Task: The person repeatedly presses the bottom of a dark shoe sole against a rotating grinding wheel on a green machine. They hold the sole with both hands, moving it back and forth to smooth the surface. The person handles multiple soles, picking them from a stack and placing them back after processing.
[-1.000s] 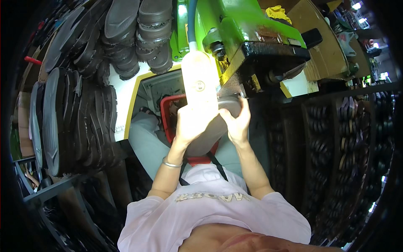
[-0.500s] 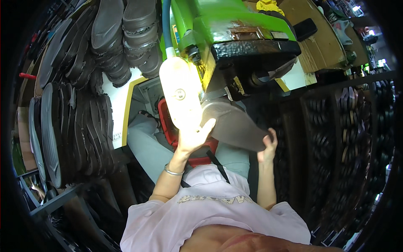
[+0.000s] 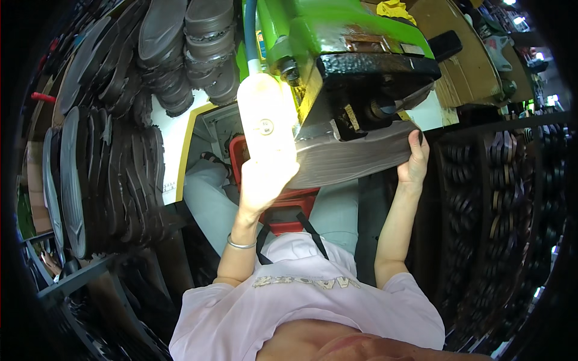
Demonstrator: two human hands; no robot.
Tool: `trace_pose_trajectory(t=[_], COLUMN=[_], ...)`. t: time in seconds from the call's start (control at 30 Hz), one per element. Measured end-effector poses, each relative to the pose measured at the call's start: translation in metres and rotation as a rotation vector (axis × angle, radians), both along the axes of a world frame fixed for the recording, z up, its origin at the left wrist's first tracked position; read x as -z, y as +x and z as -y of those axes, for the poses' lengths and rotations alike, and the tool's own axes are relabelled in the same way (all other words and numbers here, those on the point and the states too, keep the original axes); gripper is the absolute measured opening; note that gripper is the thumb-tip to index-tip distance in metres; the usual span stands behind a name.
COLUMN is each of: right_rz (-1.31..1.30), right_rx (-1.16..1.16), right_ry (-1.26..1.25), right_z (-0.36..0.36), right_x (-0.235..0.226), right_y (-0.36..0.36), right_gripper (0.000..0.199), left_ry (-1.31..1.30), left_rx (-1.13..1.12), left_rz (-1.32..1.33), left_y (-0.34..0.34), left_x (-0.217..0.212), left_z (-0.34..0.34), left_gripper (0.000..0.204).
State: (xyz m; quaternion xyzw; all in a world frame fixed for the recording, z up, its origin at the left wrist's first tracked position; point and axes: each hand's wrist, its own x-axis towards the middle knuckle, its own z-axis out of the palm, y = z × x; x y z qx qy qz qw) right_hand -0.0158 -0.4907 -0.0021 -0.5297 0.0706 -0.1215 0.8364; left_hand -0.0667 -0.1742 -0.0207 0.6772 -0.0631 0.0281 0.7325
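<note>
Dark sole [image 3: 355, 159] beneath green machine [image 3: 361, 30]. Left hand [image 3: 265, 183], right hand [image 3: 414, 162]: each grip clamped on opposite ends. Stacked soles [image 3: 123, 180] beside bench [image 3: 174, 138], left of yellow edge.

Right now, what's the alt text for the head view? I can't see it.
Bare left hand and right hand hold a dark sole between them at a green machine. A glaring lamp washes out the left hand; stacked dark soles line the left.
</note>
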Motion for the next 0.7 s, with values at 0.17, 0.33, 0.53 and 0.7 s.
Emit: trace_pose_trajectory(t=[0.17, 0.33, 0.53, 0.7], right_rz=[0.06, 0.019, 0.043, 0.122], right_rx=[0.017, -0.085, -0.169, -0.162], right_ry=[-0.055, -0.076, -0.032, -0.031], right_z=[0.014, 0.007, -0.011, -0.021], right_x=[-0.014, -0.029, -0.03, -0.026], right_y=[0.008, 0.018, 0.02, 0.013], right_gripper=[0.043, 0.032, 0.031, 0.036], left_ry=[0.182, 0.082, -0.065, -0.028], left_rx=[-0.019, -0.069, -0.022, 0.063], left_rz=[-0.049, 0.02, 0.012, 0.045], left_y=[0.005, 0.004, 0.001, -0.001], left_x=[-0.006, -0.005, -0.024, -0.02], left_z=[0.018, 0.015, -0.005, -0.023], left_gripper=[0.034, 0.033, 0.03, 0.032])
